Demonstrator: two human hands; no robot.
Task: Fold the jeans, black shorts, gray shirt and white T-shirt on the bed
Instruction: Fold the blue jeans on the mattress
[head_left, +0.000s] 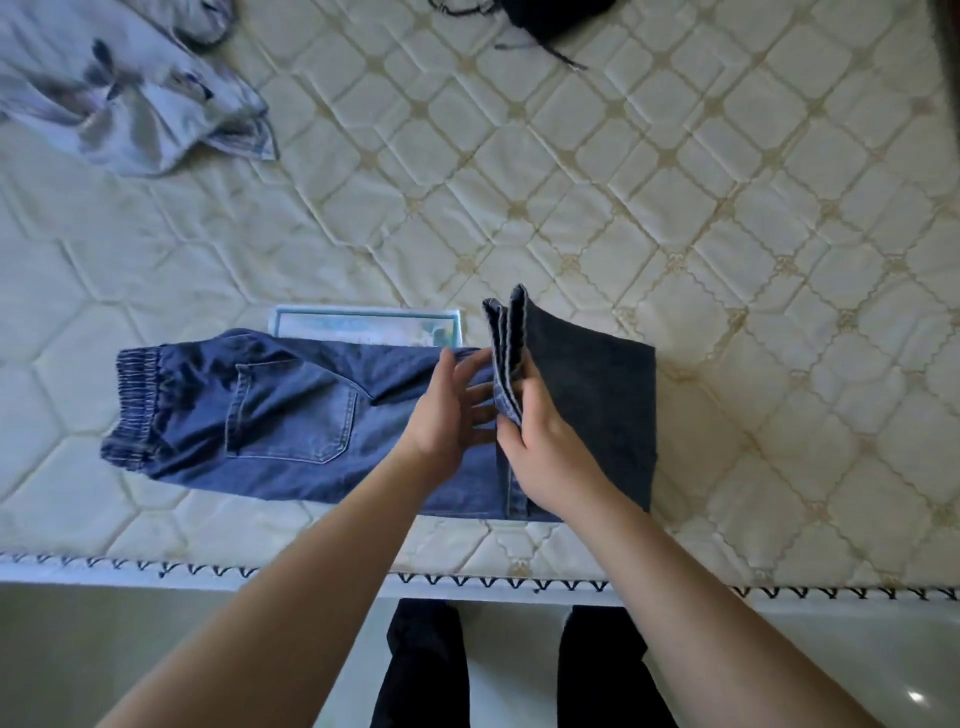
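We see the jeans (291, 415) lying across the near part of the bed (675, 208), elastic waistband to the left and a back pocket facing up, with the leg ends doubled back from the right so that the dark inner side of the denim shows. The hems stand up on edge in a stack at the middle — the right hand (545, 441) grips them, fingers curled over the layered cuffs from the near side. The left hand (449, 415) rests just beside it on the thigh section, fingers straight and slightly spread, their tips touching the raised hems; it is clasping nothing. Both bare forearms reach in from the bottom of the frame.

Behind the jeans, partly tucked under their far edge, lies a flat pale-blue rectangular item (363, 325) with a printed face; we cannot tell what it is. At the far left of the quilted, cream mattress sits a crumpled gray shirt (114, 98) with a dark floral print, well apart from the jeans. At the top edge a black garment (550, 21) with loose drawstrings is only partly in view — likely the black shorts. Below the mattress's stitched border, the person's dark trouser legs (426, 665) stand on a glossy pale floor (156, 649).
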